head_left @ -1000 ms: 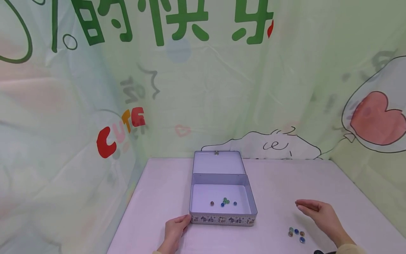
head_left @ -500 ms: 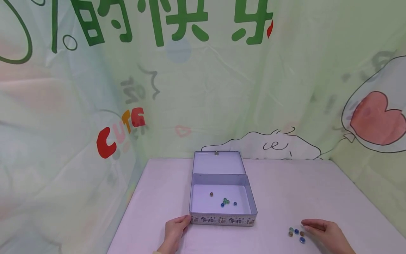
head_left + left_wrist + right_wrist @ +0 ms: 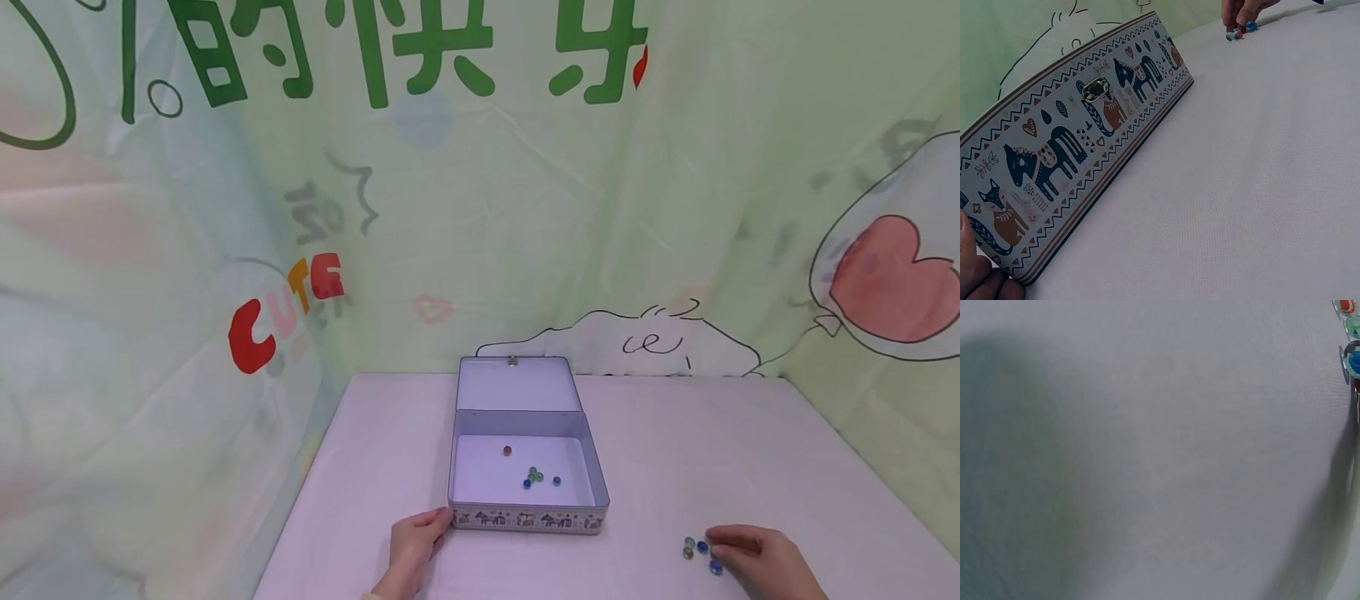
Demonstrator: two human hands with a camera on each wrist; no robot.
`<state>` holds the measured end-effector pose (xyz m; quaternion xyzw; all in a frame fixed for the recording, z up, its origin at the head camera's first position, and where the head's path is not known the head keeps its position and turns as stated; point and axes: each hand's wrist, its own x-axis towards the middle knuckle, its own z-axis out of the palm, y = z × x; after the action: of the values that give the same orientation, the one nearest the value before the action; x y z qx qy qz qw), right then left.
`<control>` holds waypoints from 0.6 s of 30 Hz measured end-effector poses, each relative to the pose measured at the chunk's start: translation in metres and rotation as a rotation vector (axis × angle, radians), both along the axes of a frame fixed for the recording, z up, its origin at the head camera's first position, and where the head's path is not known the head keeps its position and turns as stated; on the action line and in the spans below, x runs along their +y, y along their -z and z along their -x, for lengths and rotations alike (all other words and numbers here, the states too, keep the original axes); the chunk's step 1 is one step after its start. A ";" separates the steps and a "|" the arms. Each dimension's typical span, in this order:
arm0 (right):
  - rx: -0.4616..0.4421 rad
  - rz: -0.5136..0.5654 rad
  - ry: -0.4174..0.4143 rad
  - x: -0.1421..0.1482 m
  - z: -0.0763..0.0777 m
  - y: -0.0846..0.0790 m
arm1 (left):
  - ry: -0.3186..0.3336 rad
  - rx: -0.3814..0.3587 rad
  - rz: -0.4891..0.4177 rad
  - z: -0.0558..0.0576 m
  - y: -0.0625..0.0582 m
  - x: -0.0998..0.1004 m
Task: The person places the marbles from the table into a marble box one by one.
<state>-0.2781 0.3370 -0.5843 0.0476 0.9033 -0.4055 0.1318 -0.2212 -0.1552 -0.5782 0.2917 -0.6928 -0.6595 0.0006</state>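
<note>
My left hand grips the tin box, probably for steadiness, and whether my right hand, fingers barely apart by the marbles, holds one, I can't tell.

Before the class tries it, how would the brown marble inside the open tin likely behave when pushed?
The brown marble would probably roll easily, since it looks round and sits in a flat-bottomed tin. The tin looks deeper than the marble, so its sides should likely contain it.

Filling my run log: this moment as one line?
left hand: grips tin; right hand: at loose marbles; lid: open; tin: holds other marbles
</note>
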 end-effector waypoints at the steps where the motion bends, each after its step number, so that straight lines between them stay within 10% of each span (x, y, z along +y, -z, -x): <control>1: 0.002 -0.011 -0.006 -0.001 0.000 0.000 | 0.000 0.001 -0.002 0.000 0.001 0.000; 18: -0.010 -0.027 -0.003 0.000 0.003 -0.001 | 0.004 0.001 0.015 -0.002 -0.003 0.002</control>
<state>-0.2812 0.3374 -0.5837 0.0504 0.9081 -0.3928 0.1363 -0.2189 -0.1530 -0.5750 0.2900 -0.6982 -0.6546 0.0017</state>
